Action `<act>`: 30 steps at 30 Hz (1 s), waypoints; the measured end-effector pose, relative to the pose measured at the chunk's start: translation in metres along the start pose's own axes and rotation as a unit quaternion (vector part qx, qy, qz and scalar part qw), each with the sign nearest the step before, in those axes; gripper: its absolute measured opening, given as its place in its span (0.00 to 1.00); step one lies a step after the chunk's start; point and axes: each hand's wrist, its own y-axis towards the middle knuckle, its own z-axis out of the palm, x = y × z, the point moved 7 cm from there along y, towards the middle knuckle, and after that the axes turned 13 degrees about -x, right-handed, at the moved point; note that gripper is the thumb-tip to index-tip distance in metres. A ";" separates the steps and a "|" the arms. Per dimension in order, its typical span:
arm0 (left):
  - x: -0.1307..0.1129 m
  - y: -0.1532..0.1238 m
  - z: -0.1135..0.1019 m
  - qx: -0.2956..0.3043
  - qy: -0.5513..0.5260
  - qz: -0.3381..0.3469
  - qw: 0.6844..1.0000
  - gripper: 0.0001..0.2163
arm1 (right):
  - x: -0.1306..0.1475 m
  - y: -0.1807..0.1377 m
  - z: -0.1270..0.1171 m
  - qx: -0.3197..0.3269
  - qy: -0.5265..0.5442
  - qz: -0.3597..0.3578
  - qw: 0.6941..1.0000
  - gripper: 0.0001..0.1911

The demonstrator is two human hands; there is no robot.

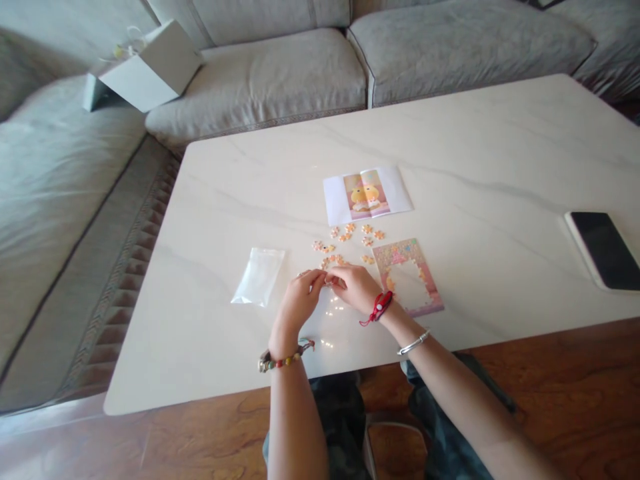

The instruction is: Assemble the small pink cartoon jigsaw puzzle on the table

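Note:
My left hand (299, 301) and my right hand (356, 287) meet over the white marble table (225, 200), fingertips pinched together on a small puzzle piece (330, 280) that I can barely make out. Just beyond them lie several loose orange-and-pink puzzle pieces (345, 239). A pink puzzle frame (407, 275) with a blank white middle lies right of my right hand. A white sheet with a picture of a yellow duck (367, 195) lies farther back. An empty clear plastic bag (259, 275) lies left of my left hand.
A phone (605, 250) with a dark screen lies on the table's right edge. A grey sofa (280, 80) wraps round the far and left sides, with a white box (150, 67) on it. Wooden floor shows below the table's near edge.

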 end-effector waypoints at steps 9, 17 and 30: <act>-0.007 0.002 0.020 0.032 -0.173 -0.059 0.983 0.20 | -0.011 0.000 -0.031 -0.007 -0.010 0.055 0.998 0.06; -0.071 0.003 0.060 0.078 -0.133 0.047 0.987 0.17 | -0.054 -0.048 -0.098 0.008 -0.041 0.126 0.991 0.08; -0.090 -0.060 0.071 -0.042 0.117 0.123 0.985 0.19 | -0.070 -0.095 -0.124 -0.039 -0.142 0.148 0.978 0.06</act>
